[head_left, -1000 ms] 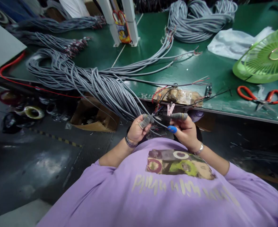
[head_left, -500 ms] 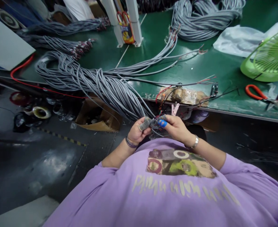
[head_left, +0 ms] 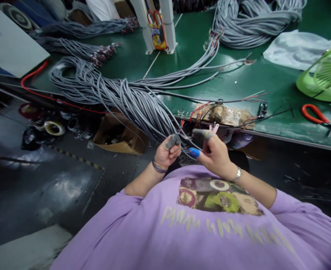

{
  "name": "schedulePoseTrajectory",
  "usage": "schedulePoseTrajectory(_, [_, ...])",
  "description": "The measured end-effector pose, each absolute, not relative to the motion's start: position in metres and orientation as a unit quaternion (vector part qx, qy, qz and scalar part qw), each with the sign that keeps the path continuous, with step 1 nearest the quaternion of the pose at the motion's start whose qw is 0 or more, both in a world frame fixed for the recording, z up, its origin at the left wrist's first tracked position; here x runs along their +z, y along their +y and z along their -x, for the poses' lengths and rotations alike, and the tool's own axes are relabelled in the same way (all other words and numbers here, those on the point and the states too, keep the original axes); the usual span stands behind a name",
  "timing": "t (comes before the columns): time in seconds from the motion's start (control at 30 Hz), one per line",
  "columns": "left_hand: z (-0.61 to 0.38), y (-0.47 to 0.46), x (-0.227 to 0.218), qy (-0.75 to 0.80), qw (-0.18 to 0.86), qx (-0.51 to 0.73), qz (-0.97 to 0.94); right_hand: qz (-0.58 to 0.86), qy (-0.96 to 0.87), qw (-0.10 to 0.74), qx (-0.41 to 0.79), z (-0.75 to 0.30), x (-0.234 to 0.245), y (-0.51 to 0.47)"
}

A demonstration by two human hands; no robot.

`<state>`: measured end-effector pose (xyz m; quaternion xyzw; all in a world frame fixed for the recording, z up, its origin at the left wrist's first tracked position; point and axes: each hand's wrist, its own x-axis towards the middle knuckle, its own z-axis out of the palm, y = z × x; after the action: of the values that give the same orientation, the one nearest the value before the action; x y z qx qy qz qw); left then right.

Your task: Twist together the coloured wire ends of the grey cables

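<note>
Grey cable bundle [head_left: 131, 98] slopes down toward me; coloured wires [head_left: 181, 126] poke up at its near right end. Left hand [head_left: 166, 153], just below that end, has fingers pinched tight, apparently on those wires (grey finger covers [head_left: 170, 142] hide the exact grip). Right hand [head_left: 217, 154], right of the bundle's end: thumb and index parted, nothing clearly held. I'd want a firm left pinch, strands even, only light right-hand pulls.

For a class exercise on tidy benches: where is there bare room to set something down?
The green tabletop shows bare between the white post and coiled cables, and between the white sheet and red-handled tool. Crowded: the front edge around the grey cable bundle and taped board.
</note>
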<state>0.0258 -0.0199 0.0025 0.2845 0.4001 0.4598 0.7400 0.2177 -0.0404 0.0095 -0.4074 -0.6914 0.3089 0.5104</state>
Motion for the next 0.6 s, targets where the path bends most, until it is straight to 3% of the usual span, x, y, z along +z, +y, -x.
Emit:
schedulePoseTrajectory(0.17, [-0.024,-0.027,-0.007,0.385,0.739,0.422,-0.358,0.356,-0.716,0.484,0.355,-0.211,-0.003,-0.027])
schedulePoseTrajectory(0.27, [-0.017,-0.026,-0.010,0.372,0.749,0.359,-0.414,0.302,-0.673,0.435,0.516,-0.223,-0.013,-0.033])
schedulePoseTrajectory(0.4, [-0.014,-0.017,-0.006,0.331,0.737,0.229,-0.543,0.318,-0.464,0.379,0.735,-0.240,-0.026,-0.045])
schedulePoseTrajectory(0.5, [-0.019,-0.010,-0.002,0.294,0.699,0.166,-0.630,0.384,-0.323,0.398,0.768,-0.251,-0.042,-0.041])
schedulePoseTrajectory(0.6, [-0.025,-0.007,-0.001,0.281,0.651,0.186,-0.680,0.436,-0.207,0.468,0.740,-0.266,-0.056,-0.029])
